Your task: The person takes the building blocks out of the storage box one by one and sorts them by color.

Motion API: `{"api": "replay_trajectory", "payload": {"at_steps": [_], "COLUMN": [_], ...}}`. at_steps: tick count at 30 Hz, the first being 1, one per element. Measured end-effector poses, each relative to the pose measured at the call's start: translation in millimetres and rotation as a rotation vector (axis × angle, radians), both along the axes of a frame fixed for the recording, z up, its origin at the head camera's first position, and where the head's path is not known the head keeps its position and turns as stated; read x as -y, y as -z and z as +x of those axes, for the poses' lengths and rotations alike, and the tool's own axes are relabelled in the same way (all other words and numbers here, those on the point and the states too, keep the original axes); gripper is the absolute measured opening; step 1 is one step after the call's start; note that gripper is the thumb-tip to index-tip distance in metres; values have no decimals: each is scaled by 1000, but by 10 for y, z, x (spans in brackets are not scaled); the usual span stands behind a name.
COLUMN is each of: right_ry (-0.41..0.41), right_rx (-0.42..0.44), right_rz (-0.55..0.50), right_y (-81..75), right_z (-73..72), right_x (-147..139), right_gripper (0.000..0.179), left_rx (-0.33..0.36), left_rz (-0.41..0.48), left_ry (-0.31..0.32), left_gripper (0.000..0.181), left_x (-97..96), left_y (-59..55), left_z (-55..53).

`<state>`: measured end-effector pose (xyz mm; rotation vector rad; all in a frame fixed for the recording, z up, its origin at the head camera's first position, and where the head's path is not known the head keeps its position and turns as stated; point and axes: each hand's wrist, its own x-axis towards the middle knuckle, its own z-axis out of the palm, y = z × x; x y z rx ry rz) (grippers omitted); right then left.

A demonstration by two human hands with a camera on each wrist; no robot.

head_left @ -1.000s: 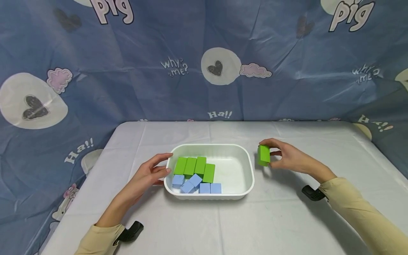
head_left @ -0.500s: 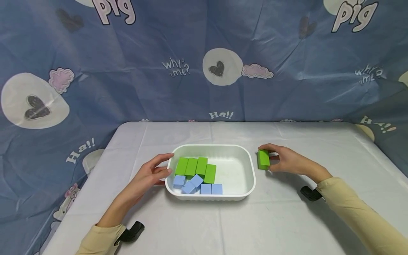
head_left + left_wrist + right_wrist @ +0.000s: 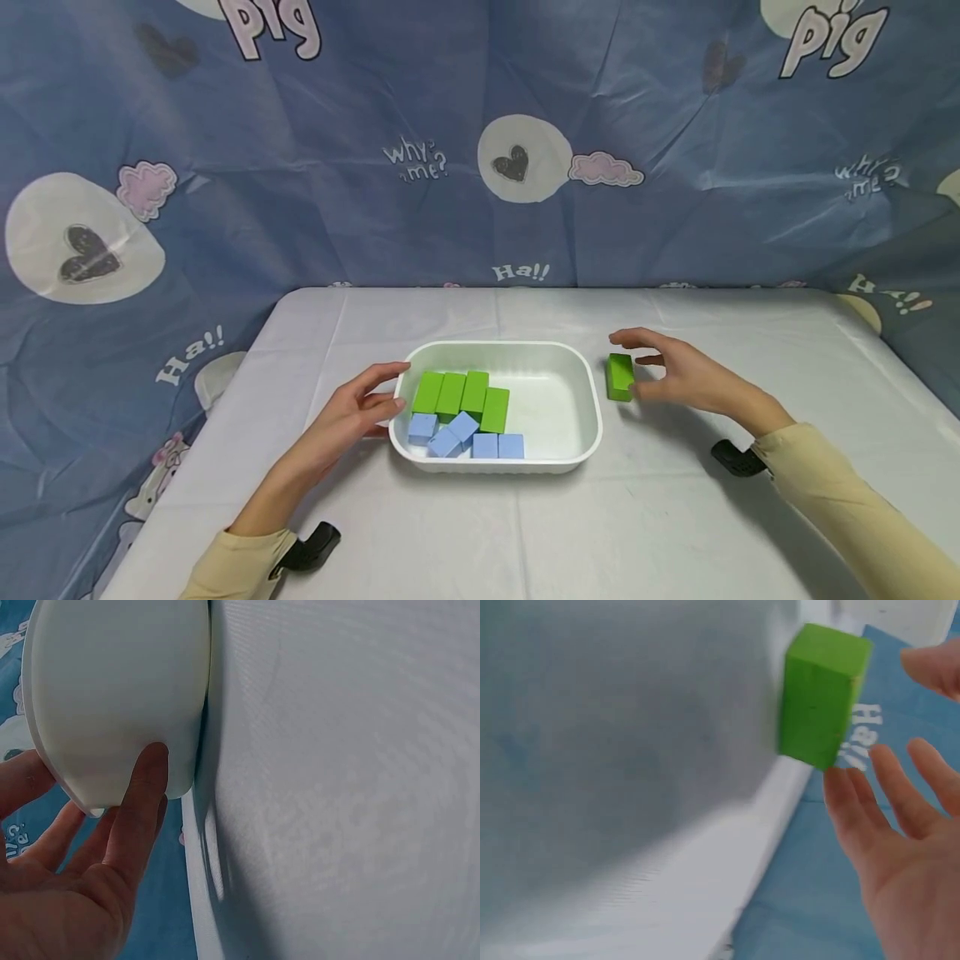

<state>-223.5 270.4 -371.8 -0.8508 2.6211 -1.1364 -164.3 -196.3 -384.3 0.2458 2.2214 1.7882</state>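
Observation:
My left hand rests against the left end of a white plastic tray. In the left wrist view its fingers lie fairly straight along the outer wall and rim. Inside the tray, several green blocks stand in a row at the left, with several light blue cubes in front of them. Another green block lies on the table just right of the tray. My right hand is spread beside this block, thumb and fingers apart; in the right wrist view one fingertip is right at its lower corner.
A white cloth covers the table. Behind it hangs a blue printed curtain. Black wrist cameras sit on the left wrist and the right wrist, below beige sleeves.
My right hand lowered the green block onto the table beside the tray, then its fingers spread away from it. The left hand stays at the tray's end.

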Motion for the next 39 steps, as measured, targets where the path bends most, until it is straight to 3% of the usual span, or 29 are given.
{"api": "replay_trajectory", "payload": {"at_steps": [7, 10, 20, 29, 39], "right_ry": [5, -5, -66, -143, -190], "right_rx": [-188, -228, -248, -340, -282], "right_rz": [15, 4, -85, -147, -113], "right_y": [-168, -215, -303, -174, -132], "right_z": [119, 160, 276, 331, 325], "right_x": [140, 228, 592, 913, 1181], "right_gripper": [51, 46, 49, 45, 44], "left_rx": [-1, -6, 6, 6, 3], "left_rz": [-8, -12, -2, -4, 11], "left_ry": [-5, 0, -8, -9, -3], "left_gripper": [54, 55, 54, 53, 53], "left_x": [0, 5, 9, 4, 1], "left_y": [-6, 0, 16, 6, 3], "left_z": [5, 7, 6, 11, 11]}}
